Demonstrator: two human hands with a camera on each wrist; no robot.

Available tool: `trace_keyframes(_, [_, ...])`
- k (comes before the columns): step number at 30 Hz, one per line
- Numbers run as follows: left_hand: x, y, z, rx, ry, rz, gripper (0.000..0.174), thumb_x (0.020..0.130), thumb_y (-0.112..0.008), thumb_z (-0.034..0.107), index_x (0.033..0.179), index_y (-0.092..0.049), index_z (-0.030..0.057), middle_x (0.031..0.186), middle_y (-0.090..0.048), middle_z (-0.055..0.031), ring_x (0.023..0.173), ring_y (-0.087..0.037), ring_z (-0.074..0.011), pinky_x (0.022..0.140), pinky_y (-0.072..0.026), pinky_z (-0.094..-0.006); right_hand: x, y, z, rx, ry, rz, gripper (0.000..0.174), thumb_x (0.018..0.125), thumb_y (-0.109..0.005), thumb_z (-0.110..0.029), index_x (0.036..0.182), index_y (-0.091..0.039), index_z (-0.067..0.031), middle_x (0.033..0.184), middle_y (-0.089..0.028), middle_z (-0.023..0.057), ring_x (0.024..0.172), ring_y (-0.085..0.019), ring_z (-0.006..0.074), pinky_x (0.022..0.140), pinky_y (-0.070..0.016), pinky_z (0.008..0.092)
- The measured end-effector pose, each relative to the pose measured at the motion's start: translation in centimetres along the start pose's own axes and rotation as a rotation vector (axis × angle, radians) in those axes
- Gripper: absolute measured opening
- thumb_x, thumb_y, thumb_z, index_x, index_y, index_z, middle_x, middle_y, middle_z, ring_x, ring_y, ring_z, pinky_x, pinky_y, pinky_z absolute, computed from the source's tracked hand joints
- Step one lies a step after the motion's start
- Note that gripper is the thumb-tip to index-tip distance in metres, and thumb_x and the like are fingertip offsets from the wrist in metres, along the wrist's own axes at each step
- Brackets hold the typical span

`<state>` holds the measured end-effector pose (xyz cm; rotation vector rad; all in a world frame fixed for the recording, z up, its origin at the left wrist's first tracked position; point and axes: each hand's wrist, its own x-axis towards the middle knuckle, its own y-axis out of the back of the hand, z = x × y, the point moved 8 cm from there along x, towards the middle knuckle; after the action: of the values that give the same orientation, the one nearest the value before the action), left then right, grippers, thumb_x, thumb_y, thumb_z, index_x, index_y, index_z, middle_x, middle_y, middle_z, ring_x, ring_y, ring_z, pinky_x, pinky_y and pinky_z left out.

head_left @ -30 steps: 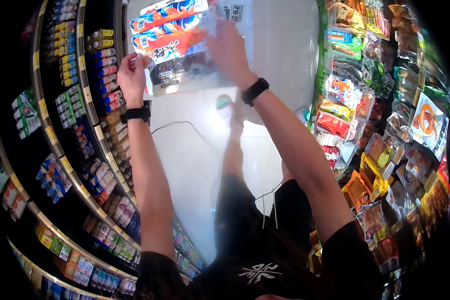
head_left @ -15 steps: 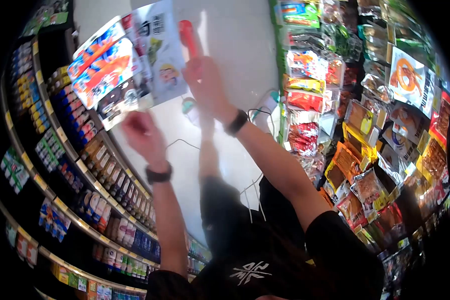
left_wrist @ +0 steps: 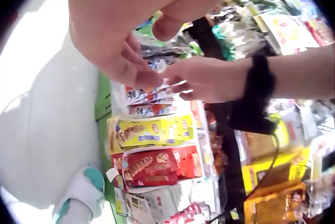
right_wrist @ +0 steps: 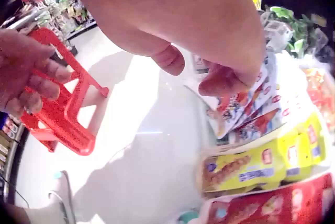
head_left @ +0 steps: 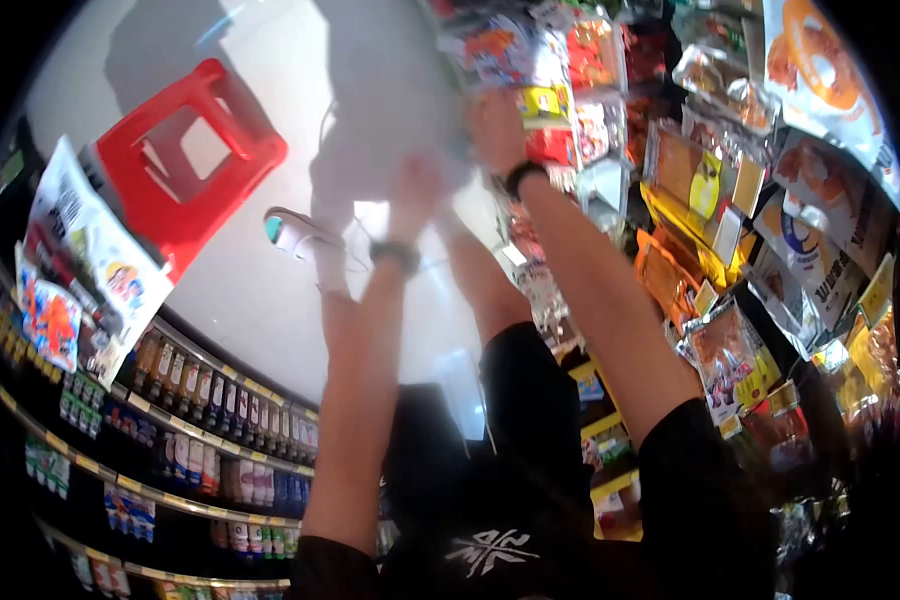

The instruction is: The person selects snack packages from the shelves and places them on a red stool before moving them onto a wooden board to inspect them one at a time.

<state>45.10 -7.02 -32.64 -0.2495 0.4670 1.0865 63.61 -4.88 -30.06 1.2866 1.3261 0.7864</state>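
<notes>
In the head view my right hand [head_left: 495, 130] reaches the snack rack on the right. Its fingertips overlap blue-and-white snack packets [right_wrist: 248, 111] with red pictures in the right wrist view, the thumb apart from the other fingers. My left hand [head_left: 422, 182] is blurred, over the floor just left of the rack. Seen in the right wrist view, its fingers [right_wrist: 44, 85] are loosely bent and hold nothing. Yellow sausage packets [left_wrist: 152, 131] and red packets [left_wrist: 157, 165] stand in the row beside the blue-and-white ones.
A red plastic stool [head_left: 185, 160] stands on the white floor to the left. Large printed packs [head_left: 100, 280] lie beside it, near the bottle shelves [head_left: 220, 400]. More bagged snacks [head_left: 735, 360] hang along the right side. A shoe [head_left: 305, 238] shows below.
Both hands have left the large printed packs and moved right to the snack rack. The head view has turned right, bringing the red stool into sight; the packs now appear far left.
</notes>
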Motion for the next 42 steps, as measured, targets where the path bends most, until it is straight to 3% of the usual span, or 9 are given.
trace_keyframes(1, [2.0, -0.9, -4.0, 0.001, 0.183, -0.048, 0.025, 0.096, -0.052, 0.021, 0.111, -0.053, 0.0017, 0.094, -0.063, -0.0082, 0.079, -0.061, -0.0142, 0.068, -0.0515, -0.0264, 1.7, 1.8, 0.4, -0.322, 0.137, -0.198, 0.045, 0.076, -0.064, -0.029, 0.108, -0.053, 0.0007, 0.107, -0.054, 0.0219, 0.103, -0.052, 0.0364, 0.09, -0.0431, 0.0439])
trace_keyframes(3, [5.3, -2.3, -0.5, -0.006, 0.263, -0.019, 0.03, 0.095, -0.054, 0.025, 0.114, -0.052, 0.0006, 0.097, -0.063, -0.0089, 0.083, -0.061, -0.0148, 0.07, -0.0523, -0.027, 4.7, 2.9, 7.0, 0.373, -0.42, 0.081, 0.048, 0.077, -0.065, -0.031, 0.109, -0.052, 0.0013, 0.11, -0.053, 0.0238, 0.101, -0.053, 0.039, 0.09, -0.0426, 0.0467])
trace_keyframes(6, [9.1, -4.5, 1.3, -0.044, 0.293, -0.025, 0.033, 0.095, -0.055, 0.026, 0.116, -0.052, 0.0009, 0.101, -0.063, -0.0099, 0.085, -0.062, -0.0159, 0.073, -0.0526, -0.0281, 8.5, 2.3, 10.6, 0.075, -0.282, 0.315, 0.044, 0.078, -0.062, -0.024, 0.11, -0.048, 0.0023, 0.105, -0.055, 0.0207, 0.1, -0.053, 0.0407, 0.088, -0.045, 0.0467])
trace_keyframes(13, [11.6, -7.4, 1.8, 0.043, 0.178, -0.073, 0.037, 0.093, -0.058, 0.029, 0.118, -0.053, 0.0024, 0.104, -0.063, -0.01, 0.09, -0.062, -0.0164, 0.076, -0.0515, -0.028, 10.5, -1.0, 13.6, 0.186, -0.365, -0.035, 0.029, 0.074, -0.065, -0.021, 0.095, -0.06, -0.0027, 0.105, -0.059, 0.0175, 0.096, -0.059, 0.0344, 0.081, -0.0499, 0.0414])
trace_keyframes(17, [10.7, -7.7, -0.5, 0.079, 0.271, -0.094, 0.037, 0.092, -0.059, 0.031, 0.117, -0.054, 0.0028, 0.103, -0.063, -0.0095, 0.09, -0.062, -0.016, 0.075, -0.0509, -0.0274, 8.4, 0.4, 12.4, 0.154, -0.271, 0.083, 0.015, 0.075, -0.066, -0.019, 0.086, -0.066, -0.0087, 0.098, -0.059, 0.0133, 0.086, -0.063, 0.0313, 0.073, -0.0521, 0.0398])
trace_keyframes(26, [7.1, -7.3, -0.4, 0.095, 0.251, -0.093, 0.039, 0.092, -0.059, 0.032, 0.117, -0.054, 0.0028, 0.101, -0.064, -0.0097, 0.087, -0.061, -0.0157, 0.075, -0.0502, -0.028, 4.2, 3.7, 14.6, 0.653, -0.533, 0.307, 0.035, 0.085, -0.057, -0.012, 0.119, -0.055, -0.0032, 0.099, -0.063, 0.0204, 0.087, -0.062, 0.039, 0.078, -0.0506, 0.0436])
trace_keyframes(37, [2.3, 1.5, 3.7, -0.053, 0.196, -0.25, 0.038, 0.095, -0.054, 0.027, 0.125, -0.05, 0.0037, 0.111, -0.061, -0.0103, 0.097, -0.06, -0.0171, 0.08, -0.0506, -0.0305, -3.8, 16.8, -5.8, 0.751, -0.121, 0.264, 0.012, 0.088, -0.053, -0.002, 0.1, -0.054, 0.0017, 0.091, -0.056, 0.02, 0.085, -0.056, 0.0377, 0.072, -0.0458, 0.0401])
trace_keyframes(38, [1.8, 3.8, 3.7, -0.075, 0.172, -0.24, 0.038, 0.096, -0.052, 0.026, 0.126, -0.049, 0.0038, 0.114, -0.059, -0.0103, 0.1, -0.059, -0.0176, 0.083, -0.0502, -0.0313, -4.3, 17.4, -7.9, 0.738, -0.12, 0.195, 0.01, 0.094, -0.049, -0.004, 0.102, -0.053, 0.001, 0.094, -0.059, 0.0128, 0.084, -0.058, 0.0211, 0.076, -0.0457, 0.0282])
trace_keyframes(42, [-2.4, 12.3, 5.7, -0.502, 0.328, -0.15, 0.04, 0.1, -0.044, 0.029, 0.13, -0.045, 0.0036, 0.123, -0.054, -0.0096, 0.111, -0.054, -0.02, 0.098, -0.0438, -0.0366, -3.9, 18.1, -15.4, 1.236, -0.322, 0.175, 0.013, 0.097, -0.048, -0.007, 0.108, -0.051, -0.0012, 0.099, -0.059, 0.0027, 0.088, -0.053, 0.0068, 0.076, -0.044, 0.021])
